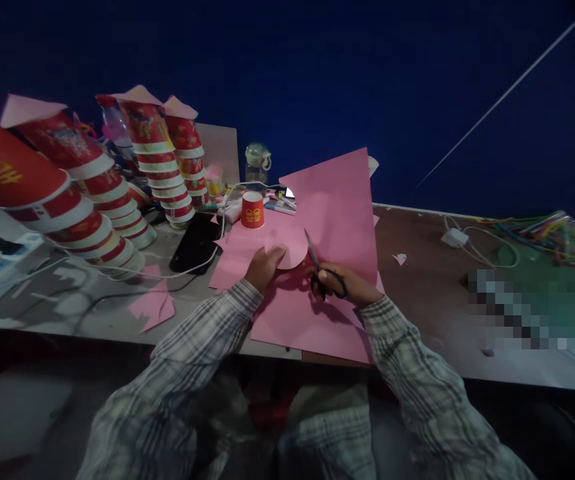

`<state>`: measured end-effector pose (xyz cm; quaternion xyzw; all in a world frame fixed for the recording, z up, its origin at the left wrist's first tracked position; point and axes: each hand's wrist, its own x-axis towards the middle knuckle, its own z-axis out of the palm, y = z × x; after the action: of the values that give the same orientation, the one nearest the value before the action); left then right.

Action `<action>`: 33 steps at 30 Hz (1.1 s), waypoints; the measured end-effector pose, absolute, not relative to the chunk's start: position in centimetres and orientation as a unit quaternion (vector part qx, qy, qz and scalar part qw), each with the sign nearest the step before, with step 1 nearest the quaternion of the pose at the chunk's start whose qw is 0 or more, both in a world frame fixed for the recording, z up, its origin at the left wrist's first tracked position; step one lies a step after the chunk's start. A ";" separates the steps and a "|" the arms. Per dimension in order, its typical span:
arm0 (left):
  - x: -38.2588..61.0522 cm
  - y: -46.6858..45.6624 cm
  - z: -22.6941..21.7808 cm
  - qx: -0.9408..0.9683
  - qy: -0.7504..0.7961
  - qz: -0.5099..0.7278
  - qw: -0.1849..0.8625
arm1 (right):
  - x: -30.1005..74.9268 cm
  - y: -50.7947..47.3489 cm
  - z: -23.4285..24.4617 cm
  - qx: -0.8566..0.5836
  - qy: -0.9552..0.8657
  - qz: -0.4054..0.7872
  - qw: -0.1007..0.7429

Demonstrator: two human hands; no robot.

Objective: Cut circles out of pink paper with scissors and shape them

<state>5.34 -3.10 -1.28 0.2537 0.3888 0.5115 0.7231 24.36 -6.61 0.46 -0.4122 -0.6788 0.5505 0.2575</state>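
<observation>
My left hand [263, 268] pinches a rounded piece of pink paper [292, 250] between thumb and fingers. In my right hand [357, 285] is a pair of scissors [312, 250] with black handles, its blades pointing up and away beside the rounded piece. A large pink sheet [340, 207] with a curved cut in its left edge stands up behind the scissors, against my right hand; whether those fingers also grip it, I cannot tell. More pink sheets [307, 330] lie flat under both hands. A red paper cup [252, 212] stands upright just beyond my left hand.
Stacked red-and-white cup towers [160, 160] with pink paper cones stand at the left. Near them lie a black phone [195, 245], a white cable and pink scraps [152, 307]. A lidded jar [257, 163] is at the back. Rightward are a white charger [454, 237] and colourful wires [557, 230].
</observation>
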 end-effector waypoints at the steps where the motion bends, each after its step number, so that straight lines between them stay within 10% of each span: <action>1: 5.2 -3.1 -1.5 0.273 0.390 0.520 0.709 | 24.2 -6.5 0.6 -0.413 -0.683 0.542 0.262; 33: 4.9 -3.3 -1.2 0.429 0.434 0.539 0.581 | 22.9 -5.7 -0.2 -0.429 -0.686 0.494 0.319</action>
<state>4.92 -3.29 -1.24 0.4286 0.4340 0.5389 0.5810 22.95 -5.75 -0.25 -0.4286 -0.6863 0.4937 0.3186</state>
